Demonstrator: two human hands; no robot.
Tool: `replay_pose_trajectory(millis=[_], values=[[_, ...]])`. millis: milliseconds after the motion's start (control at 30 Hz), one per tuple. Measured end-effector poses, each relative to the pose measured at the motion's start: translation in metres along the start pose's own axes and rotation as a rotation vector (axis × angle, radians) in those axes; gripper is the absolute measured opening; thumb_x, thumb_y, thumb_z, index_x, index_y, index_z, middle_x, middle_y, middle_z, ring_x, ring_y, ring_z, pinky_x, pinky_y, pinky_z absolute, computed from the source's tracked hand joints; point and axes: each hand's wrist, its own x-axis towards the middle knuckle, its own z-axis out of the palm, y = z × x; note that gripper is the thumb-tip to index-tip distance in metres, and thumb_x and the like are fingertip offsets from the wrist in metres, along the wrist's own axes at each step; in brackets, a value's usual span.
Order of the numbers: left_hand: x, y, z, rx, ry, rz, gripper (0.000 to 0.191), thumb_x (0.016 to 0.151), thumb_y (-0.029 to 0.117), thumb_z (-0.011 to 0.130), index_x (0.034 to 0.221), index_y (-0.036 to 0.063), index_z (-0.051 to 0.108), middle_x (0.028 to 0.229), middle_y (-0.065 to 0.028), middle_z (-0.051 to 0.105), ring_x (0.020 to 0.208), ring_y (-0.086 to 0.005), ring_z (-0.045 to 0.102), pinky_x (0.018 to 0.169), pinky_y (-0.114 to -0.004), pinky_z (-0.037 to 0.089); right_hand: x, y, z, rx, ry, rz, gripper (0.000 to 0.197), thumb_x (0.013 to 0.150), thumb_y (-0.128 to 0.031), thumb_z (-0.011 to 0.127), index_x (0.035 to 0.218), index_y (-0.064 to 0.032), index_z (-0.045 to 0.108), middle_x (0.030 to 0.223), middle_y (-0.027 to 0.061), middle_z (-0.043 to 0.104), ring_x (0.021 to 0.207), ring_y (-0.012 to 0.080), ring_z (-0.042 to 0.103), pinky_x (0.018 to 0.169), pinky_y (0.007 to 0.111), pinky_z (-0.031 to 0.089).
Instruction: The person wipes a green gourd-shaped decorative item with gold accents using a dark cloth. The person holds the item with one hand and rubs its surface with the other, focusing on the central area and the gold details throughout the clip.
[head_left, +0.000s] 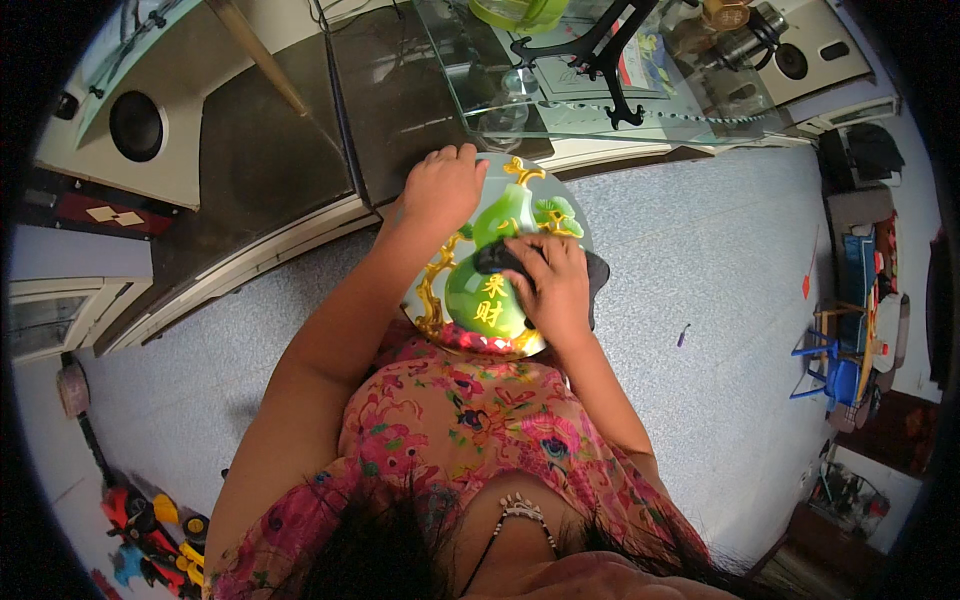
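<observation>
A round decorative plate (487, 225), with a green gourd, gold branches and gold writing on a pale ground, leans upright in front of my chest. My left hand (448, 187) grips its upper left rim, fingers curled over the edge. Bunched under my right hand (553, 277) is a black cloth (598, 274), pressed against the middle of the plate's face. Part of the gourd and writing is hidden behind that hand and the cloth. A black plate stand (600, 60) stands on the glass shelf (480, 120) beyond the plate.
Left of the shelf runs a dark-topped cabinet (277, 135), with a speaker (136, 126) at its far left. A green basket (521, 11) and a glass gourd ornament (506, 112) are near the stand. Toys (161, 540) lie lower left; a blue chair (840, 371) stands right.
</observation>
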Motion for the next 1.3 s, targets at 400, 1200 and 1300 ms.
replay_pose_trajectory(millis=[400,1200,1300], values=[[0.002,0.001,-0.001,0.012,-0.038,-0.014,0.032,0.11,0.036,0.058,0.113,0.0047,0.066,0.106,-0.0181,0.073,0.102,-0.039,0.072,0.087,-0.051,0.059,0.079,0.067,0.032,-0.052,0.134,0.016,0.04,0.085,-0.027,0.086,0.122,-0.0127,0.079,0.115,0.0074,0.071,0.105,0.0338,0.063,0.093,0.046,0.052],[-0.001,0.003,0.007,0.044,0.005,-0.002,0.032,0.106,0.038,0.062,0.108,0.0065,0.068,0.103,-0.0145,0.074,0.1,-0.0345,0.072,0.087,-0.047,0.059,-0.005,0.002,0.001,-0.046,0.044,0.048,0.046,0.082,-0.019,0.087,0.127,-0.0126,0.076,0.122,0.0075,0.069,0.11,0.0344,0.061,0.095,0.046,0.048],[0.0,0.003,0.006,0.026,-0.012,-0.023,0.032,0.106,0.038,0.062,0.108,0.0066,0.068,0.104,-0.0149,0.074,0.1,-0.0348,0.072,0.087,-0.047,0.059,-0.019,-0.012,-0.007,-0.031,0.005,0.031,0.049,0.08,-0.016,0.087,0.127,-0.0119,0.076,0.123,0.0082,0.069,0.11,0.034,0.06,0.093,0.046,0.048]])
